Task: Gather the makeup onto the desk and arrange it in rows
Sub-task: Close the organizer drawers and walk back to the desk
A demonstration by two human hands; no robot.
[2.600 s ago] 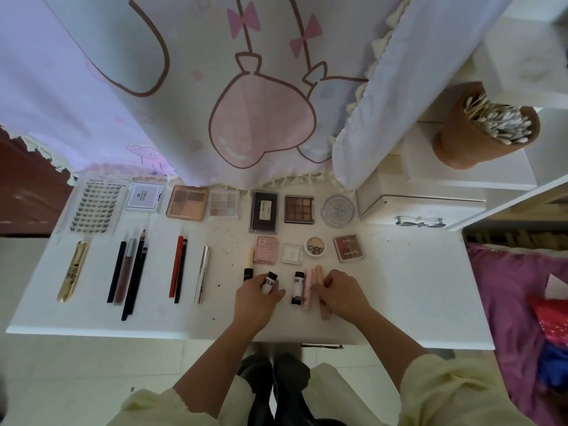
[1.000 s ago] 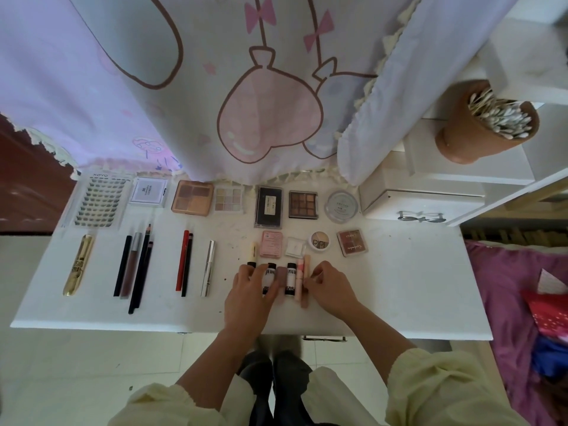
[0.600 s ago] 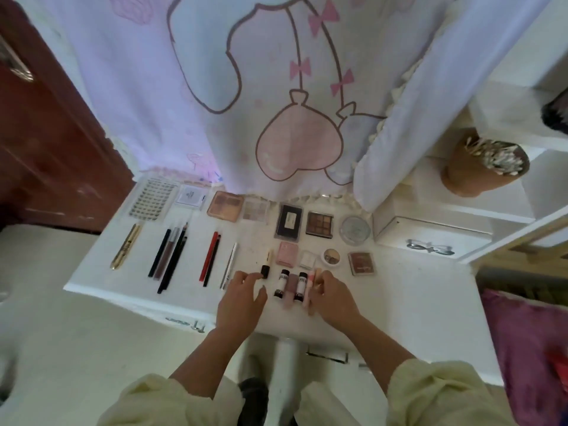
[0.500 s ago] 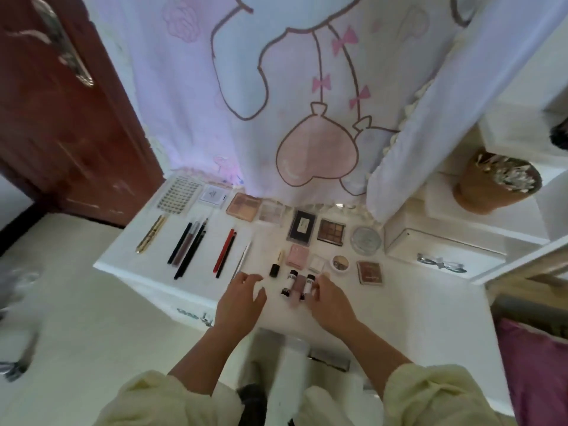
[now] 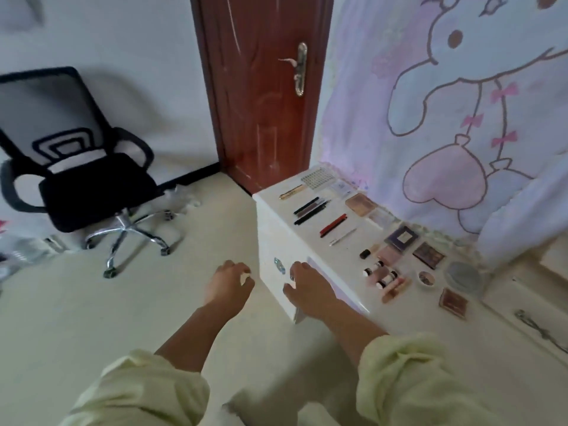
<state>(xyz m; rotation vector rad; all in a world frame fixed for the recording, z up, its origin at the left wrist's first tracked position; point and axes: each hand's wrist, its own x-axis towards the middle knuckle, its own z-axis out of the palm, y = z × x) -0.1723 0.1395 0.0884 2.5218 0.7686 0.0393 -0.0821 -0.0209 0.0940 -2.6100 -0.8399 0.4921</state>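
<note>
Makeup (image 5: pixel 333 224) laid in rows on the white table (image 5: pixel 415 327), palettes along the back edge by the curtain (image 5: pixel 430 118), pencils and tubes nearer the front edge, left hand (image 5: pixel 229 284) over the floor, right hand (image 5: pixel 307 290) before the table's front face, fingers (image 5: pixel 238 267) of both loosely curled, holding nothing, office chair (image 5: pixel 92 186) at left.

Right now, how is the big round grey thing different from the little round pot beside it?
The grey compact is far wider than the little pot. The compact is grey all over; the pot has a white rim round a brownish middle. The pot lies nearer the front edge of the desk than the compact. Both are round.
</note>
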